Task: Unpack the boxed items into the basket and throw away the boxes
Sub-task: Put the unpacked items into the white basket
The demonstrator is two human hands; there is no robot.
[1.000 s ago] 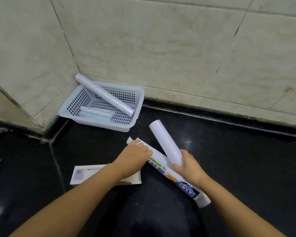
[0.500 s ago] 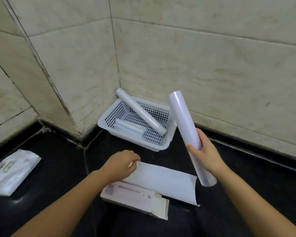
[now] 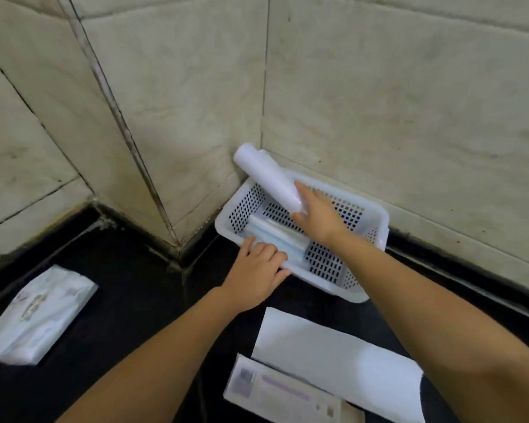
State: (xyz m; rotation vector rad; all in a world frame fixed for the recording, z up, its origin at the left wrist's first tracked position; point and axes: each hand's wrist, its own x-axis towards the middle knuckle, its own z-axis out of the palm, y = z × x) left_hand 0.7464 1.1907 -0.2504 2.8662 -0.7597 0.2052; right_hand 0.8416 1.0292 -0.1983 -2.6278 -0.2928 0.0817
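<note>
A white perforated basket (image 3: pixel 370 210) sits in the wall corner on the dark floor. My right hand (image 3: pixel 316 213) is over the basket, gripping the lower end of a white roll (image 3: pixel 266 175) that leans across the basket's far corner. A second roll shows just behind its top end. My left hand (image 3: pixel 257 271) rests on the basket's near rim, fingers curled over the edge. A pale blue-white packet (image 3: pixel 280 236) lies inside the basket. Two flat empty boxes lie near me: a plain white one (image 3: pixel 333 358) and a printed one (image 3: pixel 275 389).
A white soft pack (image 3: pixel 40 309) lies on the black floor at the left. Beige tiled walls close the corner behind the basket. Dark floor stretches between the pack and the boxes.
My right hand has carried the white roll from mid-air down into the basket. My left hand left the empty box and moved onto the basket rim. The view shifted left.
</note>
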